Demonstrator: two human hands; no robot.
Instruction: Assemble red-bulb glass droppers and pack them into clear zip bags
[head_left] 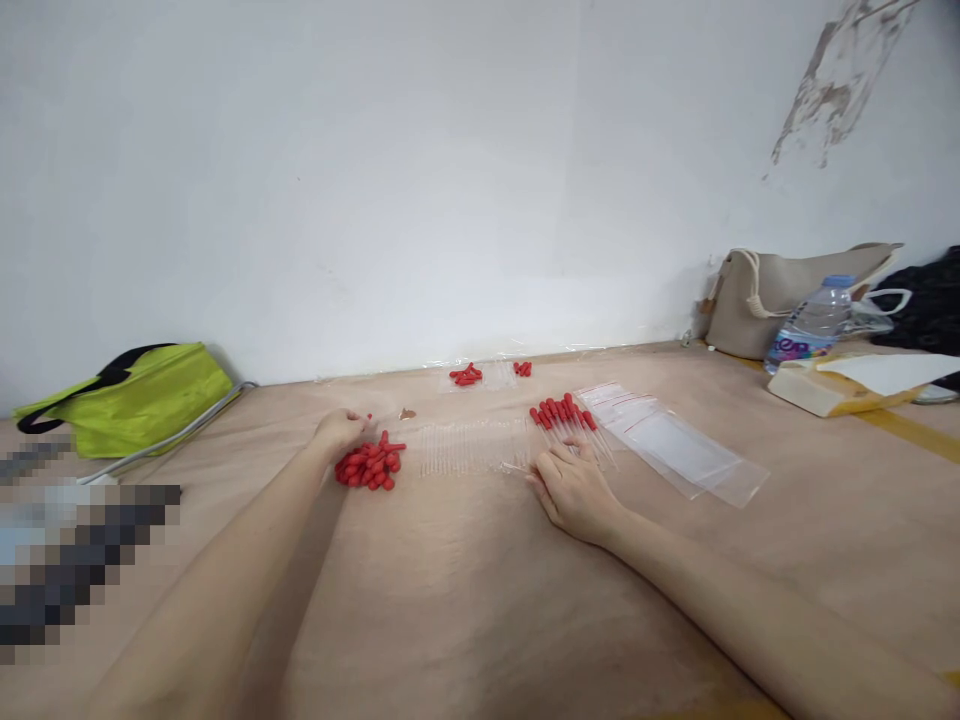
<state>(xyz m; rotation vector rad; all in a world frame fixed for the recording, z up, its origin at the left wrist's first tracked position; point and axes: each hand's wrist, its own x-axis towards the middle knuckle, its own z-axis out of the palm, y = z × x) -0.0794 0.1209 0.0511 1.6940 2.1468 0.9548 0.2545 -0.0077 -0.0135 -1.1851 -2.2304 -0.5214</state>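
Observation:
My left hand [341, 432] is closed in a pinch, with a small red rubber bulb [369, 417] showing at its fingertips. Just below it lies a pile of red rubber bulbs [371, 466]. My right hand [576, 492] is also closed; a thin clear tube [514, 468] sticks out to the left from its thumb and forefinger. A row of clear tubes [457, 448] lies side by side between the two hands. Beyond my right fingers lie several droppers [561, 412], clear tubes with red bulbs on their ends.
Clear zip bags [675, 445] lie to the right. Near the wall are small groups of red bulbs [466, 374] with clear tubes [499, 375]. A green bag [150, 400] sits left; a water bottle [810, 325], a beige bag [787, 300] and an open carton [832, 388] stand right.

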